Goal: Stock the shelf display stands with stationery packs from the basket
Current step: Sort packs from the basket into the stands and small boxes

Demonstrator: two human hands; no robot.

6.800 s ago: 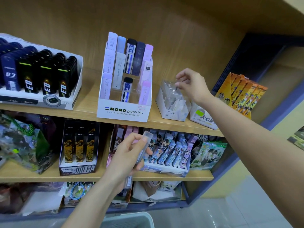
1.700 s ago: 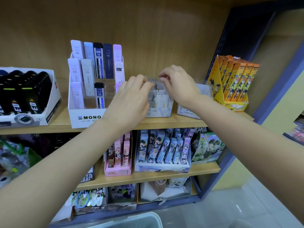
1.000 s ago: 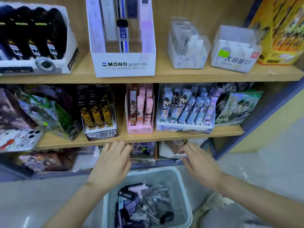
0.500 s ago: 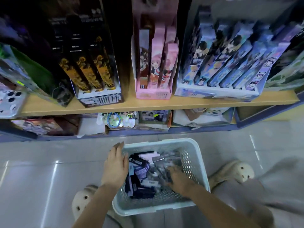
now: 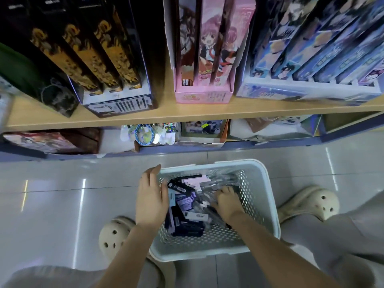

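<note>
Two hands are down at the basket (image 5: pixel 257 196), which sits on the tiled floor (image 5: pixel 62 204) between the person's pale clogs (image 5: pixel 113 233), in front of the lowest shelf. The left hand (image 5: pixel 150 201) lies along the basket's left rim with its fingers straight and pointing to the far side, holding nothing. The right hand (image 5: pixel 226 202) is inside the basket, right of centre, fingers bent down into the heap. Whether they have closed on a pack cannot be told, as the fingertips are buried.

The stationery packs (image 5: pixel 187 204) fill the basket's middle and left. The dark and lilac ones lie loosely stacked between the two hands, their long axes mostly running near to far with a slant. The clear packs (image 5: pixel 220 180) lie crosswise, left to right, just beyond the right hand's knuckles. The right hand is therefore the nearer one to any pack and looks set to do the picking. The display stands, such as the pink one (image 5: pixel 204 94), sit on the shelf (image 5: pixel 187 113) well above and beyond the basket, so a lift up and away will follow.
</note>
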